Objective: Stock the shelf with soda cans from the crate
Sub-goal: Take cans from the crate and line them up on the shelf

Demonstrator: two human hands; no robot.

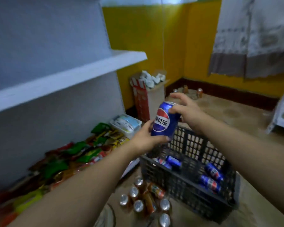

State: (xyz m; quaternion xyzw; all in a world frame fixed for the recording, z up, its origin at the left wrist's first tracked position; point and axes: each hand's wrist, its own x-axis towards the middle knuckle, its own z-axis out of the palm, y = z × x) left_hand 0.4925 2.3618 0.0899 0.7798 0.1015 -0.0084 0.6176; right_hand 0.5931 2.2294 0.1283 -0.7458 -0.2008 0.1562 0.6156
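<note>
Holding: our left hand [144, 138] curls its fingers round the lower half of a blue can [162, 122], a glossy cylinder with a red, white and blue roundel, tilted slightly at mid-frame.
Right hand: our right hand [185, 107] pinches the can's silver top rim, forefinger stretched above the lid.
Crate: the dark plastic crate [170, 181], rectangular with lattice walls, sits on the floor at lower right, just below the held can.
Stock: several more blue cans [210, 182] lie on their sides inside it.
Shelf: the white shelf [69, 79], a flat board, slants across the upper left, blurred.
Floor: orange-brown cans [138, 199] with silver tops cluster at bottom centre beside the crate's near corner, most upright.
Snacks: crinkled foil packets [75, 153] in green, red and yellow are heaped along the shelving's base at lower left.
Background: an open cardboard box [156, 99] stands against the yellow wall [146, 38], with a clear plastic tub [126, 123] near it; a pale patterned cloth [252, 38] hangs at upper right.
</note>
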